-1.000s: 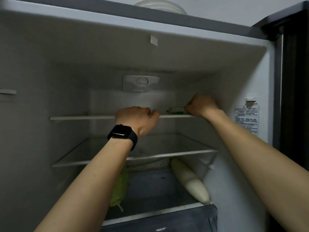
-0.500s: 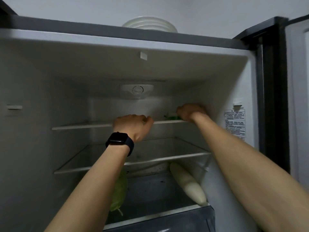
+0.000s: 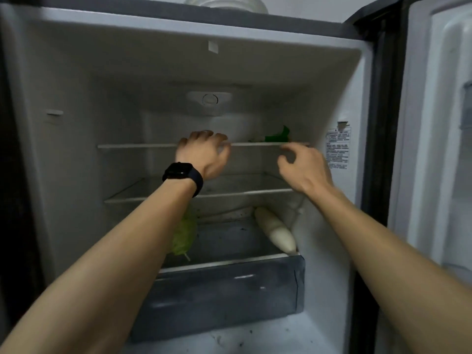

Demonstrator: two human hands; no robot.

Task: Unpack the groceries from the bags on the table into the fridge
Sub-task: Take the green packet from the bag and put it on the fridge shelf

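Fridge (image 3: 76,98) open, interior dim, white walls. Door (image 3: 439,149) swung out on the right, inner liner facing camera.

Drawer (image 3: 224,297) at the bottom, dark front, pulled forward and sitting slightly crooked. Above it the compartment floor holds two items: white radish (image 3: 275,232) lying along the right side, narrow end toward the back, and a pale green leafy vegetable (image 3: 184,232) at left, partly hidden by the left forearm.

Middle shelf (image 3: 242,186), glass, nothing on the visible part.

Top shelf (image 3: 138,145), seen nearly edge-on. A dark green vegetable (image 3: 277,136) sits on it at the back right, near the side wall; can't tell what kind.

Left hand (image 3: 204,155): fingers curled over the front edge of the top shelf, gripping it near the centre. Black smartwatch (image 3: 182,175) on that wrist.

Right hand (image 3: 302,166): loosely spread, fingers half curled, holding nothing. Its fingertips are right at the shelf's front edge near the right end; can't tell whether they touch. It sits below and in front of the green vegetable, clear of it.

Control dial housing (image 3: 209,100) on the back wall above the top shelf. Label sticker (image 3: 338,146) on the right wall. White stacked dish-like object (image 3: 226,2) on top of the fridge, cropped.
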